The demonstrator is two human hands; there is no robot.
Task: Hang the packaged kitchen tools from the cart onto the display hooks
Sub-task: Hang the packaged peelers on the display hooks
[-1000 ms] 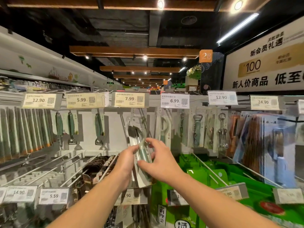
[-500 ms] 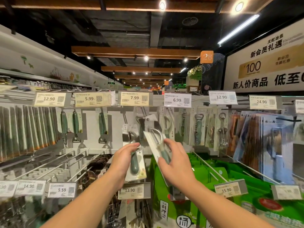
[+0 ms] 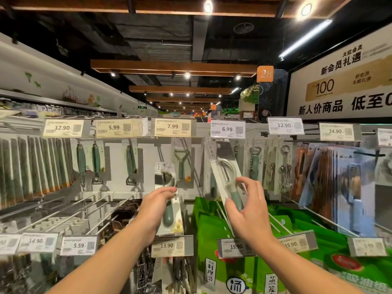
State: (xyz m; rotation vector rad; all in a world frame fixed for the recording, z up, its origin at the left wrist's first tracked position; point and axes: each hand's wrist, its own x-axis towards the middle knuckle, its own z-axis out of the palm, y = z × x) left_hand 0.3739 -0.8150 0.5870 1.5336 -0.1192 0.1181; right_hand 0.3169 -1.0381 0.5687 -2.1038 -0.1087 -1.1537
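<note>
My left hand (image 3: 156,209) grips a packaged peeler (image 3: 169,211) with a green handle on a white card, held upright below the 7.99 tag (image 3: 172,126). My right hand (image 3: 247,211) pinches a second carded peeler (image 3: 228,175) by its lower part; its top tilts up-left toward the hook under the 6.99 tag (image 3: 228,129). One peeler (image 3: 181,164) hangs on the hook under the 7.99 tag. The cart is out of view.
Bare metal hooks (image 3: 70,213) stick out at lower left above the 14.90 and 5.59 tags. Green bags (image 3: 212,230) fill the lower middle and right. Bottle openers (image 3: 254,164) and blue packs (image 3: 347,187) hang to the right, dark-handled tools (image 3: 34,166) at far left.
The two packages, held together a second ago, are now apart. My right hand has carried its peeler up and right toward the 6.99 hook; my left keeps the other lower.
</note>
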